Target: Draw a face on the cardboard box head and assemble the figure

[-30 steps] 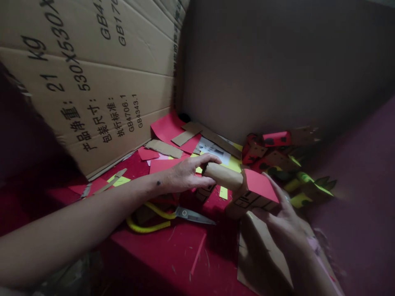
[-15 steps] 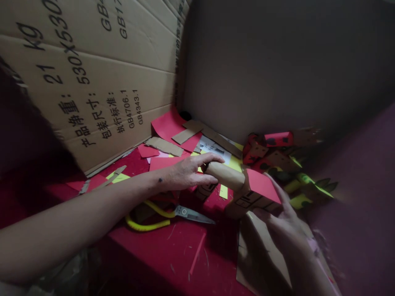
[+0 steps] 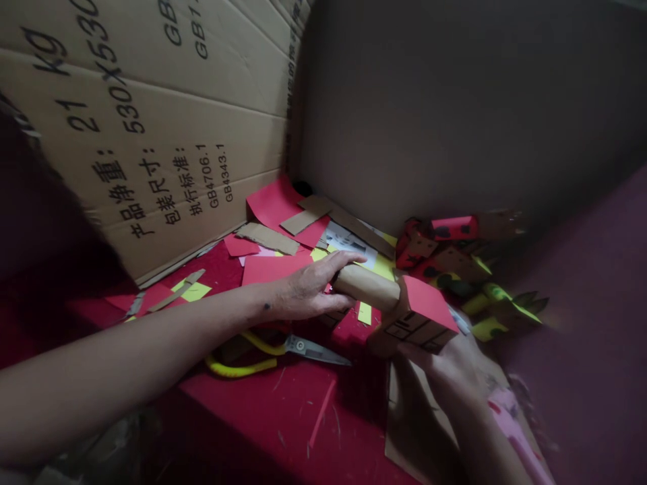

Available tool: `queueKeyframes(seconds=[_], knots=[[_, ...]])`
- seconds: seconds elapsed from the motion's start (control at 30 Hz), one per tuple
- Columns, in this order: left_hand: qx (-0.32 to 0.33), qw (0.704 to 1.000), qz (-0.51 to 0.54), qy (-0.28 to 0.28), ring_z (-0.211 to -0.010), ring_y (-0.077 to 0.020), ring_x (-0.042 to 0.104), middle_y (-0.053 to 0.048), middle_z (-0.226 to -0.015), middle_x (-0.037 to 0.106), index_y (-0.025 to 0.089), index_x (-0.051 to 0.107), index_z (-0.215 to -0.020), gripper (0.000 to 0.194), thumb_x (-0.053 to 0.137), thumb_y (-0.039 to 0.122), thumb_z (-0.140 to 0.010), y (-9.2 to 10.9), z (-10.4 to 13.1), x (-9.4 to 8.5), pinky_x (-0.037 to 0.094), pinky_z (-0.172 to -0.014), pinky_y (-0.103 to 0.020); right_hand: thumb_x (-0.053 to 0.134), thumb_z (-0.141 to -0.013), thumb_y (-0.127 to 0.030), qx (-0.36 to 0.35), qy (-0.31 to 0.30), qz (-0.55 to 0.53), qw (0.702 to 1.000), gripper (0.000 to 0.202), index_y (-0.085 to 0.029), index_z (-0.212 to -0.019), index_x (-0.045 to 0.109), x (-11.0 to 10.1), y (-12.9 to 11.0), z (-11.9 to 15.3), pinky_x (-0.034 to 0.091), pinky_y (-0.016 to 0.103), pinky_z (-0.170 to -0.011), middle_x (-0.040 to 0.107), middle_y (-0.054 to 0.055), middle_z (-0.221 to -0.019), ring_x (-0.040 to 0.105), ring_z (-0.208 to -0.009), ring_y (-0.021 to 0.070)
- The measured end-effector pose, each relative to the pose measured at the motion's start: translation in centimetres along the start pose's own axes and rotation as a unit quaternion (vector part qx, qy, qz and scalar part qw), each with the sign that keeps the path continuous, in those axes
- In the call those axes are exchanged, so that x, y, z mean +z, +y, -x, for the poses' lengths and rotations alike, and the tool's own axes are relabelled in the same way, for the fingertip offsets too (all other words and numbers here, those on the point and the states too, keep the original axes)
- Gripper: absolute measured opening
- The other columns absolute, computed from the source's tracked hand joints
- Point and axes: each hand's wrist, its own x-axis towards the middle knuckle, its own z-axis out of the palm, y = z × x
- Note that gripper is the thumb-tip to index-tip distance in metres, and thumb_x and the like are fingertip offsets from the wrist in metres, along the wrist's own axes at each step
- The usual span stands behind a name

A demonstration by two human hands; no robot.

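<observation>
A cardboard model stands before me, made of a brown tube joined to a block with a red top and black lines drawn on its side. My left hand is closed around the tube's left end, fingers above and thumb below. My right hand is at the block's lower right, its thumb against the near lower edge; the other fingers are mostly hidden behind. Just left of the model, yellow-handled scissors lie with the blades pointing right.
A large printed carton panel rises at the left. Red paper, cardboard strips and yellow scraps lie on the red cloth. Painted cardboard pieces stand behind at the right. A cardboard sheet lies below my right hand.
My right hand has slid down from the block's right side to its lower edge, and its fingers show less. My left hand stays on the tube. The view has shifted slightly.
</observation>
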Motion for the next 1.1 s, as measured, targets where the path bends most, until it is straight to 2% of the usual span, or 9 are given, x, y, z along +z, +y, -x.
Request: queueKeyframes(seconds=[0.07,0.17,0.27,0.37,0.43,0.6,0.8,0.93,1.1], knots=[[0.000,1.000,0.002,0.006,-0.113,-0.0268,0.057,-0.013,-0.130,0.054,0.017,0.042,-0.135,0.057,0.060,0.028,-0.082,-0.1,0.0,0.1,0.049,-0.095,-0.040,0.079,-0.064,-0.040,0.005,-0.020,0.011,1.000,0.031,-0.021,-0.087,0.072,0.2,0.1,0.1,0.057,0.040,-0.071,0.075,0.008,-0.090,0.069,-0.086,0.0312],[0.009,1.000,0.005,0.013,-0.111,-0.0272,0.057,-0.013,-0.128,0.055,0.017,0.042,-0.135,0.060,0.062,0.026,-0.079,-0.4,0.0,0.3,0.050,-0.093,-0.040,0.079,-0.066,-0.041,0.051,-0.046,-0.044,0.997,0.034,-0.022,-0.093,0.071,0.6,1.2,0.5,0.057,0.039,-0.071,0.076,0.006,-0.093,0.069,-0.086,0.0300],[0.024,1.000,0.009,0.016,-0.113,-0.0272,0.056,-0.013,-0.128,0.055,0.018,0.042,-0.135,0.061,0.062,0.023,-0.078,-0.6,0.0,0.4,0.049,-0.095,-0.040,0.082,-0.066,-0.039,0.094,-0.038,-0.080,0.992,0.044,-0.022,-0.104,0.067,1.1,2.6,1.1,0.056,0.041,-0.081,0.074,0.007,-0.108,0.068,-0.098,0.0304],[0.039,0.999,0.012,0.019,-0.112,-0.0270,0.057,-0.013,-0.130,0.054,0.018,0.043,-0.135,0.062,0.061,0.020,-0.077,-0.8,0.0,0.4,0.049,-0.095,-0.040,0.080,-0.069,-0.039,0.091,-0.051,-0.062,0.993,0.052,-0.022,-0.115,0.063,1.2,3.1,1.3,0.054,0.043,-0.088,0.070,0.008,-0.120,0.065,-0.107,0.0309],[0.043,0.999,0.012,0.021,-0.112,-0.0268,0.057,-0.013,-0.131,0.054,0.019,0.042,-0.136,0.063,0.062,0.020,-0.076,-0.9,0.0,0.5,0.050,-0.094,-0.040,0.079,-0.069,-0.039,0.086,-0.054,-0.047,0.994,0.048,-0.023,-0.112,0.064,1.2,2.9,1.2,0.055,0.044,-0.085,0.072,0.008,-0.115,0.066,-0.101,0.0310],[0.050,0.999,-0.003,0.021,-0.112,-0.0261,0.057,-0.013,-0.131,0.054,0.020,0.041,-0.137,0.063,0.062,0.020,-0.078,-1.0,0.0,0.6,0.051,-0.091,-0.038,0.078,-0.069,-0.039,0.069,-0.058,0.023,0.996,0.027,-0.023,-0.089,0.070,1.2,2.2,1.1,0.055,0.042,-0.076,0.075,0.006,-0.092,0.067,-0.085,0.0297],[0.057,0.998,-0.007,0.026,-0.110,-0.0270,0.057,-0.012,-0.123,0.057,0.020,0.040,-0.138,0.067,0.064,0.019,-0.076,-1.1,0.1,0.7,0.050,-0.092,-0.040,0.078,-0.068,-0.043,0.100,-0.056,0.046,0.992,0.040,-0.021,-0.100,0.067,1.4,2.1,1.4,0.054,0.042,-0.077,0.074,0.007,-0.102,0.066,-0.091,0.0303],[0.060,0.998,0.005,0.029,-0.106,-0.0268,0.057,-0.010,-0.117,0.058,0.021,0.040,-0.139,0.070,0.066,0.020,-0.074,-1.4,0.0,0.8,0.051,-0.090,-0.040,0.078,-0.065,-0.041,0.134,-0.074,0.023,0.988,0.033,-0.022,-0.090,0.069,1.6,1.4,1.3,0.054,0.039,-0.071,0.075,0.005,-0.090,0.067,-0.083,0.0284],[0.060,0.998,0.005,0.025,-0.107,-0.0262,0.056,-0.010,-0.121,0.054,0.022,0.039,-0.139,0.073,0.069,0.020,-0.072,-1.6,-0.1,0.9,0.050,-0.091,-0.039,0.077,-0.063,-0.043,0.137,-0.088,0.023,0.986,0.030,-0.023,-0.083,0.070,1.7,1.6,1.2,0.053,0.041,-0.074,0.075,0.006,-0.087,0.067,-0.085,0.0305]])
